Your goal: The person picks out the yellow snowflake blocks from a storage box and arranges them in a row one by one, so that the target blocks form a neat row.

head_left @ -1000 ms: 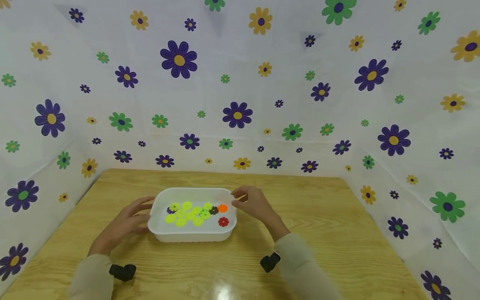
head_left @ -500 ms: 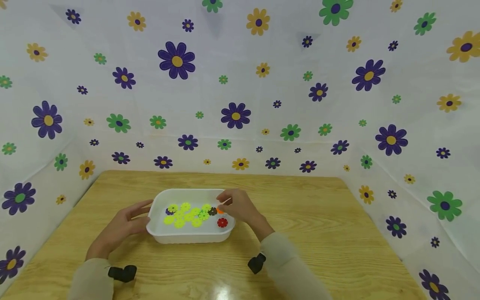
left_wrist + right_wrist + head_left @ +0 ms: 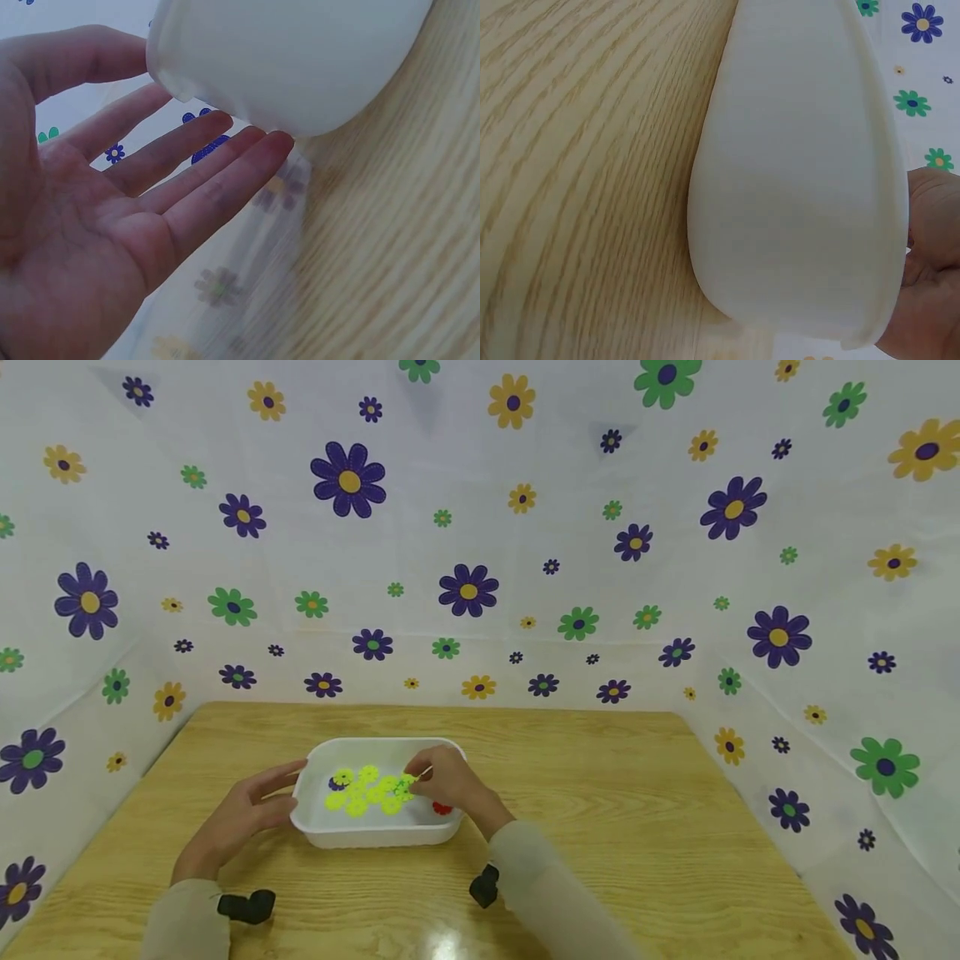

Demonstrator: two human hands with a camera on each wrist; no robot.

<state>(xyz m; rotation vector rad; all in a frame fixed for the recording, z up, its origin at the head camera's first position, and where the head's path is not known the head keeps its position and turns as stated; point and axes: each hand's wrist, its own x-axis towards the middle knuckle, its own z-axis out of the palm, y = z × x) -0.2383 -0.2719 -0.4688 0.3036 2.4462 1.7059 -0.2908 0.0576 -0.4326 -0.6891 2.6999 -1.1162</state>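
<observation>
A white tray [image 3: 375,837] holds several flower-shaped discs, most of them yellow [image 3: 357,807], with a purple one [image 3: 337,783] at the left and a red one [image 3: 442,807] at the right. My left hand [image 3: 236,818] touches the tray's left end with its fingers extended; in the left wrist view the hand [image 3: 112,195] is spread beside the tray wall [image 3: 285,60]. Inside the tray's right part, my right hand [image 3: 450,781] pinches a small pale piece [image 3: 426,772] and covers some discs. The tray wall [image 3: 795,180] mostly hides the hand [image 3: 930,262] in the right wrist view.
The wooden table [image 3: 585,793] extends around the tray. White cloth [image 3: 480,527] with printed flowers stands behind and at both sides. Black wrist cameras sit at the left cuff [image 3: 247,907] and the right cuff [image 3: 484,886].
My right hand has moved left from outside the tray's right rim to over the discs, and a pale piece now shows between its fingers. My left hand has stayed at the rim.
</observation>
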